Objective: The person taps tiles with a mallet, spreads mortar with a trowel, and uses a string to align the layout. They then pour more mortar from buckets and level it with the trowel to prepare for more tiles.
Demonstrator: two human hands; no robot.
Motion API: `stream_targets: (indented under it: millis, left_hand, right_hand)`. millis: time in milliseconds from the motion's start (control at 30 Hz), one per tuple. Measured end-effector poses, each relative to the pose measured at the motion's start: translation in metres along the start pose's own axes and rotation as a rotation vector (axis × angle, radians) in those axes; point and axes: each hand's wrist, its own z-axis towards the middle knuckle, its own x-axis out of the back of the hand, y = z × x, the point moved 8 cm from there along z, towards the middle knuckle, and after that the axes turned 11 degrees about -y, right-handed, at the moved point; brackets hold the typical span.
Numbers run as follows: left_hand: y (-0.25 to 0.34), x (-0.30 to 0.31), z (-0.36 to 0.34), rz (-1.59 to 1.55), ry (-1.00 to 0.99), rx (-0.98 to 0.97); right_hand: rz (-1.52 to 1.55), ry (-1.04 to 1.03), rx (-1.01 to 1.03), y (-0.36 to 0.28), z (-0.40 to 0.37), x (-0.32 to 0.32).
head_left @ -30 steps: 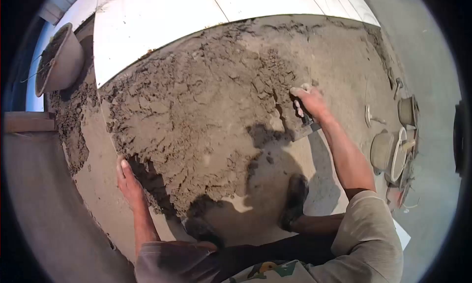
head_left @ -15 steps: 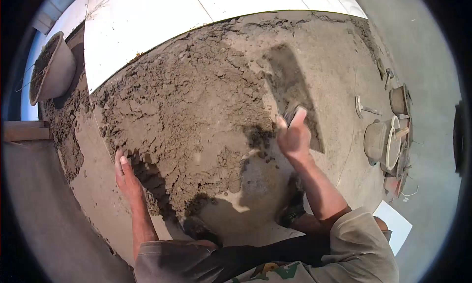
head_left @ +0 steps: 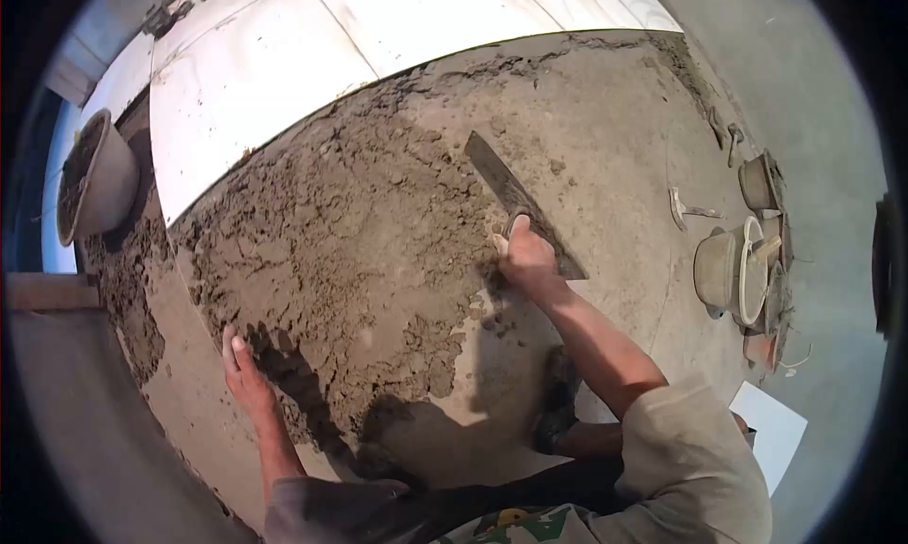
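My right hand (head_left: 528, 257) is wrapped round the handle of a long flat trowel (head_left: 506, 186). The trowel's blade is tilted on edge at the right side of the spread mortar (head_left: 350, 232), its far end pointing up and left. At the mortar's lower left edge is my left hand (head_left: 244, 369), empty, with its fingers extended upward. White tiles (head_left: 255, 90) border the mortar along its far side.
A bucket (head_left: 102, 180) of mortar stands at the far left. On the right are a hammer (head_left: 690, 209), a bucket (head_left: 721, 270) and a smaller container (head_left: 758, 184). A white tile piece (head_left: 771, 430) lies at lower right.
My right hand has moved slightly left with the trowel, whose blade has turned from broad face to a narrower, tilted view. The whole scene's left side sits lower in view.
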Motion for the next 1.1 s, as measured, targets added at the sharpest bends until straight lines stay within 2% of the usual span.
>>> stream_targets:
  millis: [33, 67, 100, 167, 233, 300, 333, 367, 400, 433, 500, 533, 567, 633, 700, 767, 800, 900, 933, 1000, 1033, 1067, 1100]
  left_hand:
    - [0.003, -0.004, 0.004, -0.056, 0.014, 0.014]
    - [0.012, -0.007, 0.003, -0.070, 0.022, -0.028]
    - [0.012, -0.007, -0.001, -0.062, 0.020, -0.015]
    - [0.026, -0.012, 0.001, 0.049, 0.005, -0.066]
    - [0.020, -0.009, 0.007, 0.048, 0.058, 0.020]
    - [0.015, -0.002, 0.004, 0.125, 0.097, 0.060]
    - [0.009, 0.000, 0.003, 0.205, 0.099, 0.065]
    - [0.012, -0.001, -0.005, 0.238, 0.120, 0.168]
    - [0.019, -0.006, -0.008, 0.271, 0.151, 0.270]
    - [0.031, -0.032, -0.006, 0.262, 0.087, 0.262]
    - [0.059, -0.040, -0.022, 0.300, 0.097, 0.253]
    - [0.027, -0.027, -0.004, 0.484, -0.043, 0.295]
    - [0.058, -0.033, -0.015, 0.518, -0.058, 0.306]
    - [0.125, -0.084, -0.034, 0.416, -0.283, 0.180]
    - [0.140, -0.090, -0.033, 0.421, -0.409, 0.077]
    - [0.165, -0.097, -0.030, 0.375, -0.501, 0.112]
    - [0.194, -0.108, -0.035, 0.438, -0.511, 0.224]
    - [0.278, -0.160, -0.058, 0.445, -0.544, 0.224]
    - [0.333, -0.196, -0.081, 0.428, -0.550, 0.267]
    - [0.331, -0.237, -0.093, 0.171, -0.646, 0.231]
    - [0.351, -0.258, -0.107, 0.218, -0.750, 0.221]
    - [0.370, -0.284, -0.123, 0.259, -0.850, 0.215]
    - [0.384, -0.297, -0.131, 0.263, -0.850, 0.211]
  right_hand:
    - [-0.001, -0.068, 0.035, -0.005, 0.008, 0.001]
    - [0.083, -0.051, -0.085, -0.003, 0.011, 0.010]
    - [0.081, -0.065, -0.090, 0.002, 0.018, 0.006]
    - [0.000, -0.230, -0.092, 0.009, 0.032, -0.001]
    - [0.057, -0.173, -0.125, 0.009, 0.044, 0.020]
    - [0.125, -0.099, -0.244, 0.017, 0.049, 0.022]
    - [0.050, -0.235, -0.111, 0.012, 0.059, 0.008]
    - [-0.023, -0.375, 0.022, 0.007, 0.064, 0.000]
    - [0.179, -0.307, -0.052, 0.005, 0.060, 0.022]
    - [0.240, -0.208, -0.055, 0.007, 0.059, 0.027]
    - [0.319, -0.365, -0.043, 0.000, 0.038, 0.059]
    - [0.339, -0.390, -0.076, 0.009, 0.023, 0.067]
    - [0.330, -0.434, -0.037, 0.010, 0.010, 0.078]
    - [0.326, -0.468, -0.008, 0.023, -0.014, 0.110]
    - [0.274, -0.536, -0.090, 0.056, -0.049, 0.131]
    - [0.343, -0.576, -0.166, 0.095, -0.090, 0.153]
    - [0.374, -0.598, -0.239, 0.115, -0.112, 0.174]
    - [0.407, -0.612, -0.366, 0.177, -0.192, 0.214]
    - [0.398, -0.626, -0.418, 0.195, -0.216, 0.230]
    - [0.358, -0.698, -0.509, 0.228, -0.261, 0.261]
    - [0.325, -0.770, -0.541, 0.240, -0.285, 0.272]
    - [0.293, -0.721, -0.552, 0.254, -0.307, 0.283]
    - [0.252, -0.668, -0.562, 0.270, -0.327, 0.289]
